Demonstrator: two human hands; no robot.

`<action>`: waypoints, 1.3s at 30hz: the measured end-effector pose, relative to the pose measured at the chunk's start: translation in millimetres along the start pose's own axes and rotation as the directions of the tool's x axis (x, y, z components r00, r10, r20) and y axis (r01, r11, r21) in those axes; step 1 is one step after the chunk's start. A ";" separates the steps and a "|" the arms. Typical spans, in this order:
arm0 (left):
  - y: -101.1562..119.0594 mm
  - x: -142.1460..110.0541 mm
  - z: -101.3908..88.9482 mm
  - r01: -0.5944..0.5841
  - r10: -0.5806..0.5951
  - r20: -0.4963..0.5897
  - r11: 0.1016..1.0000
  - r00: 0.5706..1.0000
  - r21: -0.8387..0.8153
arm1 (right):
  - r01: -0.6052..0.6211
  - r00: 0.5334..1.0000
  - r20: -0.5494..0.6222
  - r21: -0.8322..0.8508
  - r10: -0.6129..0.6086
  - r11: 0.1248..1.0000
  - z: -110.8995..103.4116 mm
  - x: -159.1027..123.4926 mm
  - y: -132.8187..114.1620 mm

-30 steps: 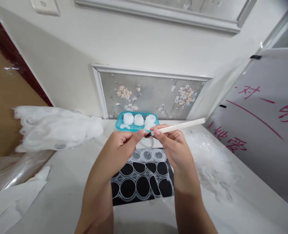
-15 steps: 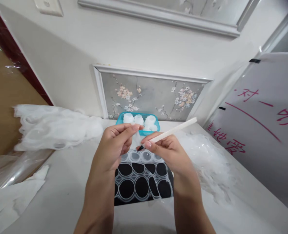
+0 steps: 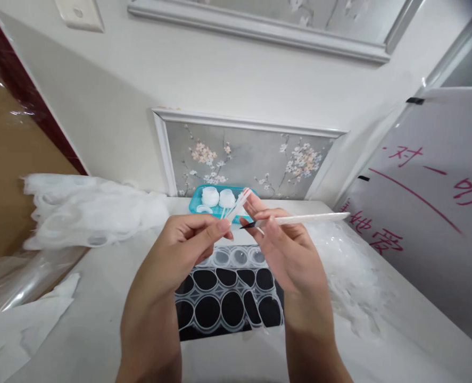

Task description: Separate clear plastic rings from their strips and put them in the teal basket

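My left hand (image 3: 196, 236) pinches a thin translucent white plastic piece (image 3: 239, 206) between thumb and fingers; its strips point up and to the right. My right hand (image 3: 286, 244) grips a white pen-shaped tool (image 3: 307, 218) with a dark pointed tip, held nearly level and aimed left. Its fingers are close to the plastic piece; whether they touch it I cannot tell. Below both hands lies a black sheet (image 3: 215, 333) under clear plastic with round cut-outs. A row of clear rings (image 3: 240, 256) sits along its far edge.
Behind my hands stands a blue tray (image 3: 196, 204) holding white round pieces (image 3: 210, 197). White ring-shaped plastic (image 3: 88, 210) is heaped at the left, and crumpled clear scraps (image 3: 347, 266) lie at the right. A wall with a framed flower panel (image 3: 243, 159) closes the back.
My right hand has turned, so the tool lies flatter and farther right. The plastic piece now tilts up to the right, and my left hand has lowered slightly.
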State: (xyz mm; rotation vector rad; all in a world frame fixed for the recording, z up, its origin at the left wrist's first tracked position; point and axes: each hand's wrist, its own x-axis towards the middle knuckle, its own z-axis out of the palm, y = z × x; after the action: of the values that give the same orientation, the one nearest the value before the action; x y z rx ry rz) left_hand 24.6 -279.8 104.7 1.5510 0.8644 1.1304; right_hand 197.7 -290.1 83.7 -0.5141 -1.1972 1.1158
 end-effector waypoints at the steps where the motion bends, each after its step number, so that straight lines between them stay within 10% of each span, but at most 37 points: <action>1: -0.2 0.0 0.4 0.002 -0.002 0.023 1.000 1.000 0.009 | -0.011 1.000 -0.002 0.049 0.011 0.999 0.5 -0.4 -2.0; 12: -2.4 2.4 -0.9 0.062 -0.061 -0.017 0.993 0.998 0.105 | -0.133 0.990 0.008 -0.218 0.138 0.967 -19.7 4.6 -4.7; 18: -2.4 5.0 2.1 0.060 -0.057 -0.032 0.993 0.998 0.102 | -0.155 0.952 0.235 -0.181 0.196 0.971 -17.8 2.1 -7.3; 30: -5.1 2.4 -4.0 0.072 -0.078 0.114 0.996 0.990 0.055 | -0.176 0.924 0.326 -0.101 0.200 0.979 -15.8 4.5 0.9; 39: 1.9 -5.9 -9.7 0.044 -0.046 0.192 0.999 0.980 0.012 | -0.208 0.967 0.179 0.140 0.182 0.968 -11.0 9.4 6.5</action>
State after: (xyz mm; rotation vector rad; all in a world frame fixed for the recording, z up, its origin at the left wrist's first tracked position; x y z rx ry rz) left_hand 13.6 -282.8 105.8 1.6095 0.7701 0.9286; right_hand 204.8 -276.7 79.1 -0.4307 -1.2063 1.4331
